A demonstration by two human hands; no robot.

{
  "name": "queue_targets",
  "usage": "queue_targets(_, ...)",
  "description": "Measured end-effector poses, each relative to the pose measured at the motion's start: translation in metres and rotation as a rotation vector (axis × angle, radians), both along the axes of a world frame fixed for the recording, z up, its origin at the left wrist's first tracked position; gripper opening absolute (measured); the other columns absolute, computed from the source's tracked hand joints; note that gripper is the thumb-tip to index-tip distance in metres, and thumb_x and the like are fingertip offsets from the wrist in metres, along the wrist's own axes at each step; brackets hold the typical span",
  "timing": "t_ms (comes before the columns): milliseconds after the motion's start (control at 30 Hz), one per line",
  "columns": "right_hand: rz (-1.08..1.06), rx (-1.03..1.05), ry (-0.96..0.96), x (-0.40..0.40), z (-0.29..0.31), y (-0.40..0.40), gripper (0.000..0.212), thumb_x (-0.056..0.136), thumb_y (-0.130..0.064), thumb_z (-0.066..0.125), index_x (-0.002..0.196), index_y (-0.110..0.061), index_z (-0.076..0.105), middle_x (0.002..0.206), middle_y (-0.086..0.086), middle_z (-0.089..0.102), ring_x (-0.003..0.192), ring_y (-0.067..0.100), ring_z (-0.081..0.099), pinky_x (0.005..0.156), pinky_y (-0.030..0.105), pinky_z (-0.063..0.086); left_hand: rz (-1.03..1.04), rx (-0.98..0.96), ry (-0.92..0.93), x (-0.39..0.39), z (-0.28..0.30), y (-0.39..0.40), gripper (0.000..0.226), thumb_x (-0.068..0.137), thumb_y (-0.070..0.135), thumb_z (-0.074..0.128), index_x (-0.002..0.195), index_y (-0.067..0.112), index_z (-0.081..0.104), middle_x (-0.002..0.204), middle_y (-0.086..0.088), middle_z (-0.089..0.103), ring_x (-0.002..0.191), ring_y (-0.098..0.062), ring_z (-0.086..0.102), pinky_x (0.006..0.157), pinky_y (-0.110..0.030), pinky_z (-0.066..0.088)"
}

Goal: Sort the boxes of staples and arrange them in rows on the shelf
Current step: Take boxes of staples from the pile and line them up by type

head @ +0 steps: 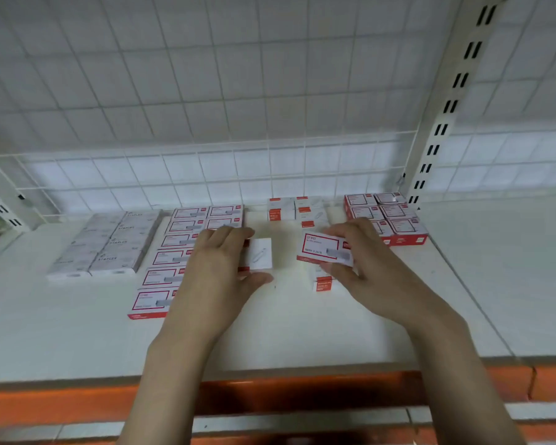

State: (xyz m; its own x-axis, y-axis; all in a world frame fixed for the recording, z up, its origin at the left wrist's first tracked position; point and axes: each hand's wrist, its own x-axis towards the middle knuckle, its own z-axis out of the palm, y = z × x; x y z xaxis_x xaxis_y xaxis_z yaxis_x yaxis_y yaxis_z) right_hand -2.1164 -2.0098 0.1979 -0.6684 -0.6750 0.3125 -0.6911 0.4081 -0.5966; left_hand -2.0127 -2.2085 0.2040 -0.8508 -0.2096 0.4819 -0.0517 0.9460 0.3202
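Head view: a flat, matte white shelf (302, 332) with an orange front edge carries small rectangular cardboard boxes in groups along its back edge, in front of a white wire grid (206, 175). Toward the back left lie the grey boxes (109, 242), plain and pale, in two close columns. Just beside them, toward the middle, run the red-framed boxes (180, 245), white tops with red borders, in columns reaching toward the front edge. Near the back right corner sits the red stack (395, 220), packed tightly in layers. Between these, at the back, stands a small cluster of white boxes (297, 210) with red ends.

The left hand (219, 271) grips a white box with a clip drawing (260, 253) at mid-shelf, fingers curled over its far side, thumb on the near side. The right hand (363, 255) pinches a red-framed staple box (323, 248), tilted, raised just above a small red-ended box (323, 282) on the shelf.
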Motion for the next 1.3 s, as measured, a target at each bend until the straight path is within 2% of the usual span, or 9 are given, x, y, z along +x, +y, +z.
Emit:
queue_targets(100, -0.028, -0.025, 0.02, 0.017, 0.001, -0.017, 0.038, 0.087, -0.014, 0.06, 0.121, -0.014, 0.044, 0.111, -0.005, 0.036, 0.096, -0.005, 0.039, 0.082, 0.004, 0.035, -0.051, 0.029, -0.002, 0.008, 0.0, -0.019, 0.054, 0.056, 0.025, 0.087, 0.101, 0.005, 0.063, 0.095, -0.009, 0.063, 0.089, -0.032, 0.053, 0.074, -0.026, 0.036)
queue_targets(200, -0.067, -0.037, 0.06, 0.03, 0.001, -0.027, 0.035, 0.083, -0.009, 0.063, 0.113, -0.016, 0.046, 0.105, -0.009, 0.038, 0.097, -0.003, 0.042, 0.074, 0.014, 0.042, -0.08, 0.059, 0.001, 0.017, 0.0, -0.032, 0.052, 0.057, 0.04, 0.08, 0.094, 0.008, 0.063, 0.089, -0.005, 0.061, 0.083, -0.03, 0.053, 0.072, -0.035, 0.043)
queue_targets(300, -0.111, -0.022, 0.152, 0.038, 0.001, -0.032, 0.033, 0.078, -0.009, 0.062, 0.109, -0.013, 0.051, 0.102, -0.003, 0.048, 0.086, 0.004, 0.044, 0.072, 0.012, 0.035, -0.097, 0.041, 0.005, 0.024, 0.0, -0.042, 0.053, 0.056, 0.047, 0.073, 0.093, 0.009, 0.064, 0.085, -0.004, 0.062, 0.079, -0.029, 0.055, 0.069, -0.04, 0.048)
queue_targets(433, -0.222, 0.086, 0.291, 0.041, -0.001, -0.032, 0.038, 0.069, -0.018, 0.06, 0.107, -0.011, 0.058, 0.103, 0.004, 0.06, 0.093, 0.019, 0.045, 0.075, 0.021, 0.029, -0.135, 0.014, -0.022, 0.025, -0.006, -0.047, 0.054, 0.056, 0.045, 0.08, 0.093, 0.009, 0.066, 0.087, -0.005, 0.064, 0.077, -0.03, 0.056, 0.067, -0.037, 0.046)
queue_targets(600, -0.244, 0.136, 0.235, 0.038, -0.001, -0.021, 0.04, 0.074, -0.006, 0.069, 0.112, -0.013, 0.057, 0.109, 0.002, 0.06, 0.101, 0.022, 0.047, 0.078, 0.018, 0.027, -0.143, 0.033, -0.057, 0.014, -0.014, -0.04, 0.058, 0.058, 0.03, 0.086, 0.107, 0.005, 0.066, 0.101, -0.01, 0.064, 0.092, -0.032, 0.051, 0.078, -0.033, 0.036)
queue_targets(733, -0.257, 0.147, 0.192, 0.034, 0.001, -0.005, 0.037, 0.078, -0.009, 0.068, 0.114, -0.015, 0.057, 0.109, 0.0, 0.058, 0.101, 0.018, 0.047, 0.076, 0.015, 0.026, -0.175, 0.063, -0.049, 0.006, -0.007, -0.02, 0.059, 0.066, 0.037, 0.081, 0.115, 0.009, 0.062, 0.108, -0.006, 0.062, 0.1, -0.027, 0.047, 0.08, -0.027, 0.031)
queue_targets(900, -0.283, 0.17, 0.185, 0.026, 0.001, 0.014, 0.039, 0.079, -0.011, 0.069, 0.116, -0.011, 0.056, 0.109, 0.005, 0.059, 0.103, 0.024, 0.049, 0.077, 0.019, 0.027, -0.167, 0.056, -0.074, -0.006, -0.006, 0.003, 0.059, 0.065, 0.053, 0.076, 0.107, 0.014, 0.064, 0.099, -0.002, 0.063, 0.094, -0.024, 0.054, 0.082, -0.035, 0.042)
queue_targets(1033, -0.291, 0.158, 0.177, 0.021, -0.004, 0.029, 0.037, 0.079, -0.013, 0.068, 0.115, -0.012, 0.056, 0.112, 0.005, 0.059, 0.104, 0.024, 0.049, 0.079, 0.021, 0.03, -0.163, 0.048, -0.08, -0.014, -0.013, 0.012, 0.053, 0.068, 0.045, 0.076, 0.108, 0.013, 0.063, 0.101, -0.004, 0.061, 0.096, -0.026, 0.051, 0.079, -0.033, 0.041)
queue_targets(1300, -0.293, 0.14, 0.133, 0.012, -0.011, 0.041, 0.038, 0.081, -0.012, 0.064, 0.118, -0.012, 0.055, 0.115, 0.004, 0.057, 0.107, 0.022, 0.048, 0.082, 0.023, 0.033, -0.168, 0.014, -0.167, -0.023, -0.018, 0.018, 0.053, 0.077, 0.039, 0.071, 0.121, 0.013, 0.057, 0.112, -0.003, 0.057, 0.103, -0.025, 0.048, 0.085, -0.03, 0.039)
